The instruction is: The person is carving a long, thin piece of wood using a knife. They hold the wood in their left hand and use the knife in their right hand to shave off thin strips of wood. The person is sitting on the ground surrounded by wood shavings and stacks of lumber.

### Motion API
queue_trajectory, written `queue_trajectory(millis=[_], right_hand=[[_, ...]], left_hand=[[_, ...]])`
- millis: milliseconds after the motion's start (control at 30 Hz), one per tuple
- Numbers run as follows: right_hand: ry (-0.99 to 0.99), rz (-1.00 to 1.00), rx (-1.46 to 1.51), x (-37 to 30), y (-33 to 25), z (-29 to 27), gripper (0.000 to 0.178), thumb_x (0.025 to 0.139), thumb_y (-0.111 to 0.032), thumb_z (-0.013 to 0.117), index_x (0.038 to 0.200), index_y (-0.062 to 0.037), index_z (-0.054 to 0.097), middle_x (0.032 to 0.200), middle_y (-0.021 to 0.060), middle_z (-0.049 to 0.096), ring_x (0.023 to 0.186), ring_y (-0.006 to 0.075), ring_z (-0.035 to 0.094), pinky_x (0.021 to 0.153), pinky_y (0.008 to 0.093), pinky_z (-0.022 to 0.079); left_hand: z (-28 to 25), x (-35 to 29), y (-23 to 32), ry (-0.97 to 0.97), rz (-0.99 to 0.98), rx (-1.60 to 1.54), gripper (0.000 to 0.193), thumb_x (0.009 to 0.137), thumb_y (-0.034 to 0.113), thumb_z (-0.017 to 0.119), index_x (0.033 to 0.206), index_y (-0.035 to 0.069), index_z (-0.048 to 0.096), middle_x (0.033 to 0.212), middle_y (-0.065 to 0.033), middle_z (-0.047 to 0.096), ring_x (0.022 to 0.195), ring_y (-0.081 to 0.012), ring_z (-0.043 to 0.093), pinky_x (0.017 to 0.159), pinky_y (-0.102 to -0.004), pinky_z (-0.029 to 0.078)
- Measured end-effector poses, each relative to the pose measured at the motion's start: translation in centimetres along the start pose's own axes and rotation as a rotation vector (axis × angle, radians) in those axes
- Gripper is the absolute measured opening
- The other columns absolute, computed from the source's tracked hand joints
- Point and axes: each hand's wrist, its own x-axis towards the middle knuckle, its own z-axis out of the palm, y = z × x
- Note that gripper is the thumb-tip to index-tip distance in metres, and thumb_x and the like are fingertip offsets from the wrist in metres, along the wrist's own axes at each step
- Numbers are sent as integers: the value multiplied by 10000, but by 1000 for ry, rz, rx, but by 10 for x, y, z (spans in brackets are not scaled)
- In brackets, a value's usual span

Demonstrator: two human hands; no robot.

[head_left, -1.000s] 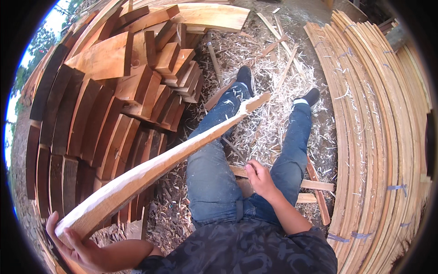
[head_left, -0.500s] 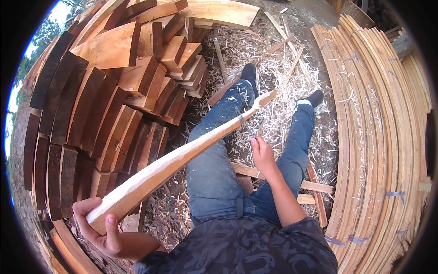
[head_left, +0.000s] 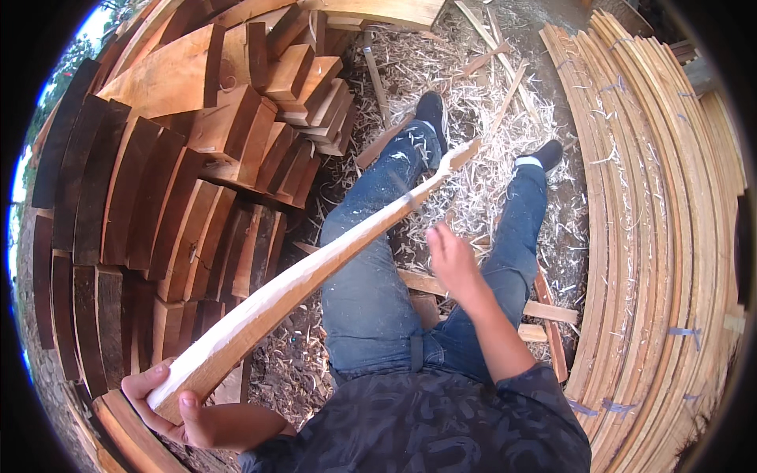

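A long, tapering piece of wood slants from the lower left up to between my shins, pale and freshly cut along its upper face. My left hand is closed round its thick near end, thumb on one side and fingers on the other. The far end is narrowed and rough, with a notch before the tip. My right hand is a closed fist to the right of the wood, apart from it, on a hand tool. Only a short brown stub and a blurred dark sliver over the wood show; its kind is unclear.
Thick sawn boards are stacked high on the left. Long thin strips, tied in bundles, lie along the right. Wood shavings cover the ground round my shoes. A low wooden frame shows by my thighs.
My right hand has shifted slightly left and is more blurred. The dark sliver has moved up and left along the wood. My left hand keeps its hold; the whole view has shifted a little.
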Motion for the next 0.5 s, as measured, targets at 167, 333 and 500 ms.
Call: queue_trajectory(millis=[167, 333, 500], right_hand=[[32, 77, -131, 15, -7, -1, 265, 970, -249, 425, 887, -13, 511, 587, 227, 573, 595, 409, 605, 525, 477, 461], [137, 59, -222, 32, 37, -14, 287, 972, -268, 423, 895, -7, 515, 594, 241, 575, 623, 435, 602, 545, 499, 465], [-12, 46, -216, 18, -20, -12, 320, 971, -287, 421, 893, 7, 522, 619, 249, 582, 663, 452, 599, 585, 512, 459]], left_hand=[[0, 1, -10, -2, 13, -52, 402, 781, 288, 674, 943, -32, 492, 782, -109, 490, 670, -214, 557, 627, -294, 453], [4, 3, -12, -70, 60, -138, 376, 799, 245, 645, 963, -36, 458, 786, -140, 506, 643, -229, 560, 609, -318, 462], [12, 1, -14, -61, 76, -201, 352, 807, 222, 623, 978, -31, 448, 743, -169, 518, 612, -234, 561, 571, -311, 456]])
